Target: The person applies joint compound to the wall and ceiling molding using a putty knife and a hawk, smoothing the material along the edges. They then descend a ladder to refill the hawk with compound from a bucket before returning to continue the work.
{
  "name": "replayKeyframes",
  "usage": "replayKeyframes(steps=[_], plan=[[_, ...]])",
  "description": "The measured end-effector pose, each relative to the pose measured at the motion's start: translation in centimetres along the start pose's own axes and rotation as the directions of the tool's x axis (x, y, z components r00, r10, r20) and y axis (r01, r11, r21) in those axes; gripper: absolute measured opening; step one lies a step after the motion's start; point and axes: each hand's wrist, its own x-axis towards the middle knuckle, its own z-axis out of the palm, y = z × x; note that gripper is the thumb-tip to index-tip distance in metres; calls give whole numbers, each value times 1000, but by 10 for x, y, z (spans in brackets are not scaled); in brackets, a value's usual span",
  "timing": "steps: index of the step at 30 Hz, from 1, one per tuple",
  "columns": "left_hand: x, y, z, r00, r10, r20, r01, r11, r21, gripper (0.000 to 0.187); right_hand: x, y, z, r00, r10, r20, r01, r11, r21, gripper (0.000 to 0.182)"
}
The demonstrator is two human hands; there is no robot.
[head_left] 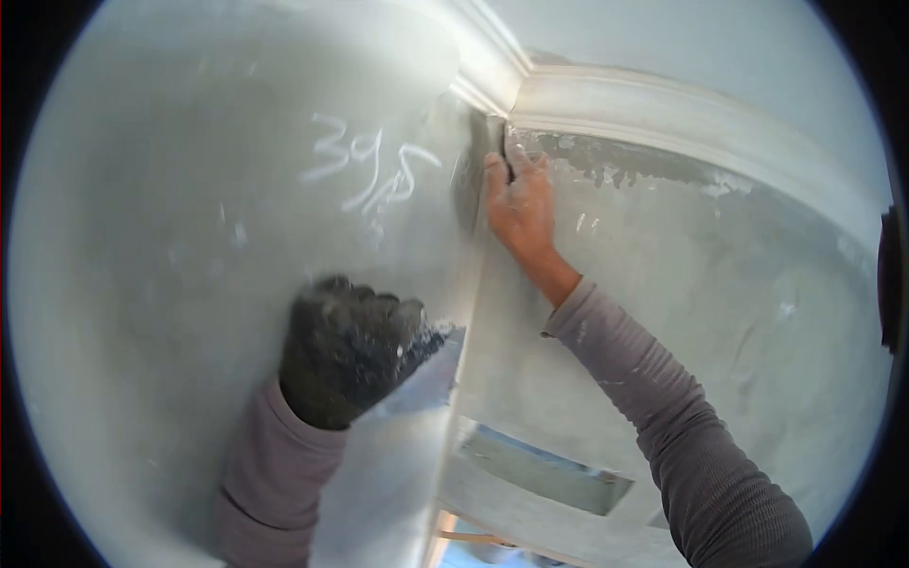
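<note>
My bare right hand [523, 213] is raised to the inside corner just under the ceiling moulding. Its fingers are closed round a putty knife [496, 134], whose blade lies against the wall at the corner. Lower and to the left is my left hand [355, 336], in a dark, smeared glove, curled in a fist. It grips what looks like a broad metal plastering blade [431, 379], with whitish putty along its upper edge. The handle is hidden by the glove. Fresh grey putty [625, 161] forms a ragged band below the moulding on the right wall.
The left wall [189, 312] bears white handwritten figures [365, 166]. Pale moulding [663, 104] runs along the ceiling edge. Below, a rectangular recess or opening [544, 469] shows in the right wall. A dark object [890, 279] stands at the far right edge.
</note>
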Motion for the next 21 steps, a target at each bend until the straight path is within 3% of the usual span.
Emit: replayKeyframes(steps=[3, 5, 6, 8, 11, 21], plan=[[0, -2, 4, 999, 33, 21, -33, 999, 16, 35, 11, -19, 22, 986, 135, -96, -120, 982, 144, 55], [7, -3, 3, 998, 58, -29, -57, 998, 12, 31, 26, -30, 24, 976, 203, -78, -180, 954, 238, 63], [9, -3, 1, 997, 79, -18, -79, 997, 20, 31, 30, -29, 31, 971, 219, -93, -190, 949, 251, 63], [9, -5, 2, 999, 49, 3, -49, 997, -55, 27, 38, -26, 44, 954, 126, -271, -89, 985, 145, 66], [11, -5, 11, 993, 34, -116, -44, 996, -79, 32, 43, -24, 42, 961, 171, -219, -132, 974, 181, 68], [16, -3, 3, 999, 6, -36, -8, 998, -67, 40, 48, -6, 43, 973, 108, -206, -85, 989, 118, 65]])
